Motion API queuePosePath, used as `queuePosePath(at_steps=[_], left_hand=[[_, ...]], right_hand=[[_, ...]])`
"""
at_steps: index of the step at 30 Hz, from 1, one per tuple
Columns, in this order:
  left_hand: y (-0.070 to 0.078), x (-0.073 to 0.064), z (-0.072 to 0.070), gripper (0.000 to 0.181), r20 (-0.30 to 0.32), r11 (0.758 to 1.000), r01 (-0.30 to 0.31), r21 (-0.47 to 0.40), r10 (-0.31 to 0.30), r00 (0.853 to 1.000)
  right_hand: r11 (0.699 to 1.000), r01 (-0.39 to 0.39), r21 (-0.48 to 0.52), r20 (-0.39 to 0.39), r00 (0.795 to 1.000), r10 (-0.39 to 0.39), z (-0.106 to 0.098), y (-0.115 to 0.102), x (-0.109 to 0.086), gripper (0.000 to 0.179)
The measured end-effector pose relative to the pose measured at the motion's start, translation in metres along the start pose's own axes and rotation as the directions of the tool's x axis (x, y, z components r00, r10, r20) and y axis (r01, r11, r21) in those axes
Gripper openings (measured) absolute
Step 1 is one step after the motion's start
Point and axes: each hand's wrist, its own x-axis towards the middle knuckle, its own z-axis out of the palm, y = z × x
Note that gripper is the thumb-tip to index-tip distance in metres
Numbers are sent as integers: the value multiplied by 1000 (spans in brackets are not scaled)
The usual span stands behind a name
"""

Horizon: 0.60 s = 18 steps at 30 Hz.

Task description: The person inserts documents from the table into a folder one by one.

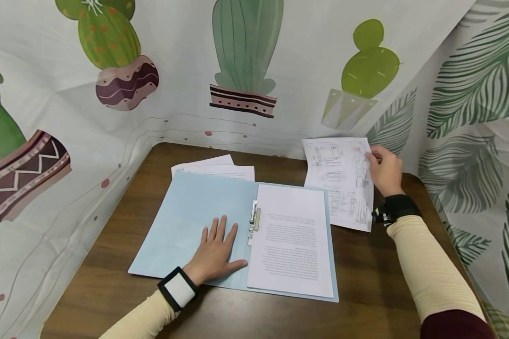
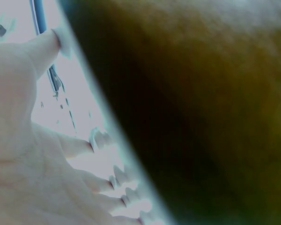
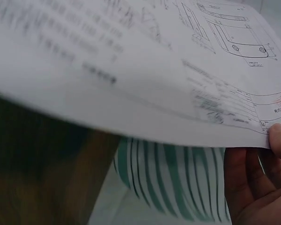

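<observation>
Brown wood-grained bench (image 1: 369, 292) with rounded far corners, seen from above and bordered by printed cloth. Nearest the viewer, the left hand (image 1: 214, 254), wearing a black-framed white wrist band (image 1: 178, 289), rests palm down on the left cover of a light blue folder (image 1: 191, 207); its fingers are spread and its grip holds nothing. The folder lies unfolded flat, with a metal clip (image 1: 254, 221) beside the spine and a printed page (image 1: 290, 240) on the right cover, the thumb tip just beside the page's edge. Farther off, to the right, the right hand (image 1: 388, 172), with a black wrist strap (image 1: 400, 208), pinches a drawing sheet (image 1: 339, 174) near its far right corner, thumb above and fingers beneath. This sheet bears line drawings and a small red mark; its right edge is raised from the bench, and the folder hides its lower left part. Behind the folder, white papers (image 1: 233, 170) protrude past the left cover. Beyond stand a cactus-patterned cloth (image 1: 178, 61) and, rightward, a leaf-patterned cloth (image 1: 471, 94).
</observation>
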Motion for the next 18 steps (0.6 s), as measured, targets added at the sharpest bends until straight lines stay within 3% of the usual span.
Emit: queuePosePath(at_steps=[10, 18], left_hand=[[0, -1, 1, 101, 0, 1000, -5, -14, 5, 1000], [-1, 0, 1, 102, -7, 1000, -10, -11, 10, 1000]], right_hand=[[1000, -4, -7, -58, 998, 3, -43, 16, -2, 26], [997, -69, -23, -103, 992, 66, -72, 30, -2, 26]])
